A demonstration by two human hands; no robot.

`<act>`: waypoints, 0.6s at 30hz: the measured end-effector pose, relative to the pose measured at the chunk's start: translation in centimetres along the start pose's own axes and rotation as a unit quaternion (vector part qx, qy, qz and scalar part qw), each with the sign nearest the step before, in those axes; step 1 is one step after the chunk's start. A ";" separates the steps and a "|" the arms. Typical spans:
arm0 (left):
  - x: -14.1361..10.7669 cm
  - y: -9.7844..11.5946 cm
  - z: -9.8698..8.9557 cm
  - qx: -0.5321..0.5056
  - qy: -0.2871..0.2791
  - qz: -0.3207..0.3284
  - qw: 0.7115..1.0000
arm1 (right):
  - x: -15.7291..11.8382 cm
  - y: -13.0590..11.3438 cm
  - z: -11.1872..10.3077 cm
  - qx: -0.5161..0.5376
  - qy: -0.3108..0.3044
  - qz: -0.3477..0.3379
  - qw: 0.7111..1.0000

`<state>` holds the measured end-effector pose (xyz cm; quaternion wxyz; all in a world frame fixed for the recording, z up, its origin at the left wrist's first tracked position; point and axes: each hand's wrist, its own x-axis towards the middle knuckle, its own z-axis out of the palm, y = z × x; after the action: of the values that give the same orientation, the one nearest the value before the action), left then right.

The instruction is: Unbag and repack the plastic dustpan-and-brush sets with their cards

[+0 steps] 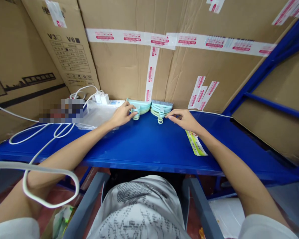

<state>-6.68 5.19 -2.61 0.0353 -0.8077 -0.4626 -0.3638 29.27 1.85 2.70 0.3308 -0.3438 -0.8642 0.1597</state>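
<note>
A stack of small pale green and blue dustpans (pixel 142 107) lies at the back of the blue table, handles toward me. My left hand (pixel 123 114) is at these handles, with thumb and fingertips closed around the upper ones. Just to the right is a stack of small hand brushes (pixel 161 109) in the same colours, grey bristles showing on top and looped handle ends pointing at me. My right hand (pixel 183 119) is at the right edge of the brushes, its fingers bent and slightly apart. The fingertips reach the stack's side; I cannot see a grip on it.
Clear plastic bags (pixel 97 114) lie left of the dustpans, beside white chargers (pixel 102 98) and looping white cables (pixel 62 129). A yellow-green packet (pixel 196 144) is below my right wrist. Large cardboard (pixel 129 73) walls the back; a blue frame (pixel 259 73) stands right.
</note>
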 end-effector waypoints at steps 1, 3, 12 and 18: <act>0.0 -0.1 0.1 -0.004 -0.003 0.001 1.000 | 0.0 -0.1 -0.1 0.004 0.009 0.006 1.000; 0.1 -0.3 0.2 -0.015 -0.008 0.001 1.000 | -0.1 -0.2 0.0 0.009 0.018 0.015 1.000; 0.5 -0.2 0.5 -0.071 0.030 -0.017 0.997 | 0.0 0.0 0.2 -0.013 0.021 0.019 1.000; 0.5 0.2 -0.1 -0.158 0.131 -0.047 0.978 | -0.1 0.3 -0.1 -0.024 0.055 0.020 0.998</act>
<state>-6.40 5.40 -2.17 -0.0496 -0.7256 -0.4287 -0.5360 29.56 2.06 2.62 0.3666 -0.3773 -0.8410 0.1263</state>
